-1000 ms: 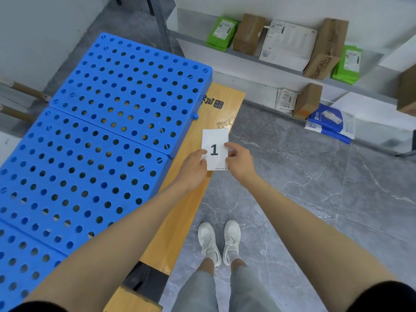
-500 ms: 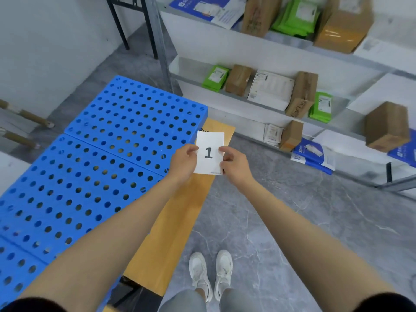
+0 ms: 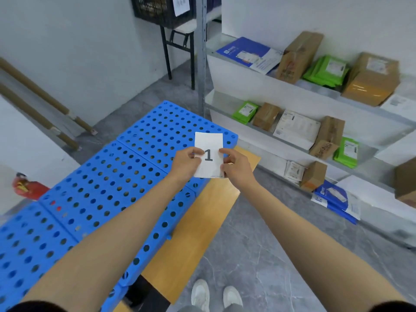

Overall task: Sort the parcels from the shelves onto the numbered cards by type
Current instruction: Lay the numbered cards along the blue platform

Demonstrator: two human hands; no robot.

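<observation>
Head view: white card (image 3: 209, 155) with a big 1, held up in the air over the far edge of the blue boards (image 3: 101, 188) full of round holes. Pinched at its left side by the left hand (image 3: 185, 164), thumb on the front. Pinched at its right side by the right hand (image 3: 236, 168), the same way. Under the blue boards, a yellow wood bench (image 3: 198, 233), sticking out on the right. Farther right, shelves (image 3: 247, 82) with the parcels: green bags (image 3: 245, 111), brown boxes (image 3: 266, 115), a flat white parcel (image 3: 297, 129), blue envelopes (image 3: 245, 49). Down at the bottom, two white shoes (image 3: 200, 294) on the grey floor (image 3: 270, 255).
</observation>
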